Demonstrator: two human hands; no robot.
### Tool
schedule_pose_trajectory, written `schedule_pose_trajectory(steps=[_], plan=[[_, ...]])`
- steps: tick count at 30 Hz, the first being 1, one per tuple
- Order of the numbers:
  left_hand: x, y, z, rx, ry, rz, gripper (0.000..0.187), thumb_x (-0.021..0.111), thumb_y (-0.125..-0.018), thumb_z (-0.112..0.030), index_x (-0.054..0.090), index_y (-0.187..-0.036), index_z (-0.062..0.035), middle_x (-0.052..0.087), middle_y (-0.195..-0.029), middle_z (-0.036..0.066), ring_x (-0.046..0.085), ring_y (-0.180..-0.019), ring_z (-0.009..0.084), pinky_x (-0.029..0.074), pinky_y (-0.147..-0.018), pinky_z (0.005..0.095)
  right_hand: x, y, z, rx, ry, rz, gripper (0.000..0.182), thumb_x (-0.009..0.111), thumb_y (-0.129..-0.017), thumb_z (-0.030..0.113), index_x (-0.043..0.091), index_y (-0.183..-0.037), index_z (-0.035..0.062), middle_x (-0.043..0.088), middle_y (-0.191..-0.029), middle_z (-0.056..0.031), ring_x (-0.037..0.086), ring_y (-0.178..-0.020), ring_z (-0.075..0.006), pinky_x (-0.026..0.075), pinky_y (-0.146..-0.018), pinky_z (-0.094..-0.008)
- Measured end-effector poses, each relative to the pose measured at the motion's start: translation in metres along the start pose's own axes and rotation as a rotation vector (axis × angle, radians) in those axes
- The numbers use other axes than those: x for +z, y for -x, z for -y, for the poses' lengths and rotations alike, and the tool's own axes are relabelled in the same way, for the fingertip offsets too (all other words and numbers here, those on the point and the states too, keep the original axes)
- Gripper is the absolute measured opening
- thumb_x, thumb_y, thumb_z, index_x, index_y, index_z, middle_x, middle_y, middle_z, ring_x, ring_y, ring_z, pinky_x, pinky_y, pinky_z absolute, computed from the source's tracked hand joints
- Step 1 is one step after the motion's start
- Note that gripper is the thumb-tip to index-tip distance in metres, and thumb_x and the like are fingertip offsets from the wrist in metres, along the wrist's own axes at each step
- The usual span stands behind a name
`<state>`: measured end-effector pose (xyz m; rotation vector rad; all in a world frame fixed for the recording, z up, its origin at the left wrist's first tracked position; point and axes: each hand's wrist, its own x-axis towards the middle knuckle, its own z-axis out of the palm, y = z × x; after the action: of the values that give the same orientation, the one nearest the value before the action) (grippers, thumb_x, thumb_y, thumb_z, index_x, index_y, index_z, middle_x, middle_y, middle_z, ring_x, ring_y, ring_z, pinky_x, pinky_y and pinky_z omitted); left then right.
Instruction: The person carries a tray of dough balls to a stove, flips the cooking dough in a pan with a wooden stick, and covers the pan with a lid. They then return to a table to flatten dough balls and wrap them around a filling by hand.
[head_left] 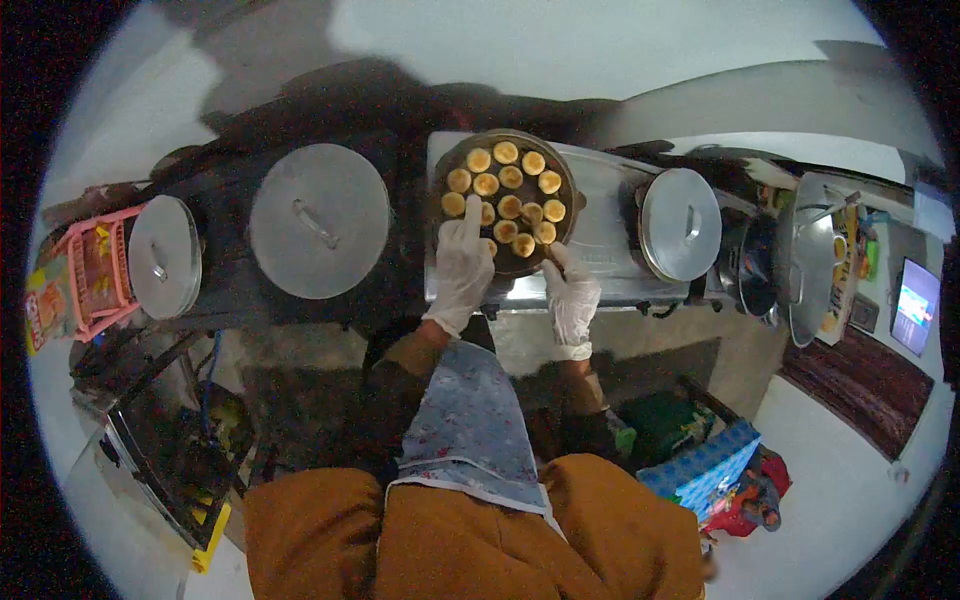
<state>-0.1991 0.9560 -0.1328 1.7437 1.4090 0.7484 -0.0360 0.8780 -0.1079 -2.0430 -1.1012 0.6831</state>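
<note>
A dark round pan sits on a steel gas stove, filled with several small golden round pieces. My left hand wears a white glove and reaches over the pan's near left edge, one finger stretched out onto the pieces. My right hand, also gloved, rests at the pan's near right rim with its fingertips at a piece there. Whether either hand grips a piece I cannot make out.
A large pot with a flat metal lid stands left of the pan, a smaller lidded pot further left beside a pink rack. Another lidded pot sits on the stove's right burner. Metal ladles and a lit screen lie right.
</note>
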Motion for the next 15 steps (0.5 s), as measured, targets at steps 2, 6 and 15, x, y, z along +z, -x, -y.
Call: schedule_pose_trajectory(steps=[2,6,15], plan=[[0.004,-0.007,-0.012,-0.017,-0.005,0.001,0.067,0.057,-0.086,0.0,0.038,-0.15,0.0003,0.061,-0.107,0.022,0.056,-0.103,0.0397,0.047,-0.092,0.0465,0.011,0.005,-0.018,-0.01,-0.034,-0.026,0.032,0.071,-0.089,0.005,0.07,-0.121,0.0043,0.075,-0.107,-0.0153,0.072,-0.099,-0.0249,0.054,-0.088,-0.0347],[0.027,-0.016,0.002,-0.012,0.018,-0.027,0.068,0.056,-0.086,0.0,0.036,-0.151,-0.0001,0.06,-0.103,0.025,0.057,-0.098,0.041,0.049,-0.086,0.0477,0.014,0.005,-0.009,-0.051,-0.015,-0.065,0.03,0.07,-0.09,0.005,0.07,-0.12,0.0052,0.075,-0.107,-0.0153,0.072,-0.101,-0.0263,0.053,-0.089,-0.035],[0.047,-0.038,0.014,0.022,-0.106,0.064,0.067,0.058,-0.081,0.002,0.039,-0.146,0.0056,0.064,-0.106,0.024,0.058,-0.095,0.0424,0.05,-0.084,0.0475,-0.011,0.012,0.001,0.127,0.093,-0.113,0.024,0.069,-0.09,0.008,0.072,-0.113,0.0022,0.074,-0.09,-0.0133,0.068,-0.079,-0.0171,0.052,-0.075,-0.0325]])
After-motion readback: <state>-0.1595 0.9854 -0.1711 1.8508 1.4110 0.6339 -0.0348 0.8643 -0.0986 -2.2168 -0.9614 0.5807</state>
